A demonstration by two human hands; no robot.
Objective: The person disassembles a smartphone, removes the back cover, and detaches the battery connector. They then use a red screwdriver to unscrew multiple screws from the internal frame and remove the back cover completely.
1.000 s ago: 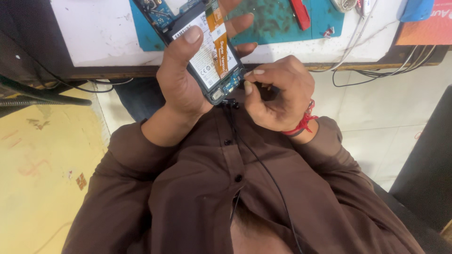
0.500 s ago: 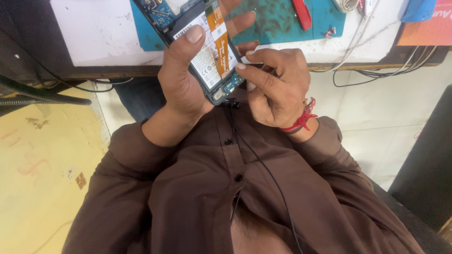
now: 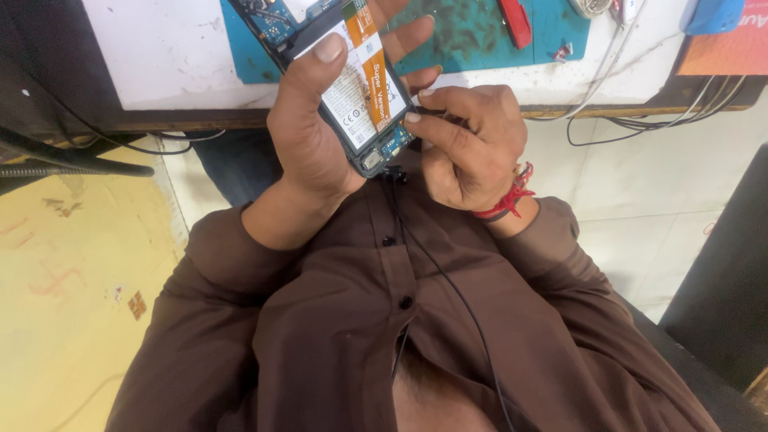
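Opened phone held in the left hand, right fingertips at its lower right edge

The opened phone [image 3: 352, 88], back cover off with its white-and-orange battery [image 3: 356, 84] and blue circuit board exposed, is held above the person's chest, just in front of the table edge [image 3: 200, 120]. Its long axis runs diagonally, from upper left over the green work mat [image 3: 480, 32] to lower right toward the body. The left hand [image 3: 312, 136] is wrapped closed around the phone from the left, thumb laid across the battery. The right hand [image 3: 468, 144] lies immediately right of the phone's lower end, fingers pinched narrow, with fingertips [image 3: 412, 117] touching its right edge; whether they grip a small tool cannot be told. A thin black cable [image 3: 448, 280] hangs from the bottom port down over the brown shirt [image 3: 360, 336].
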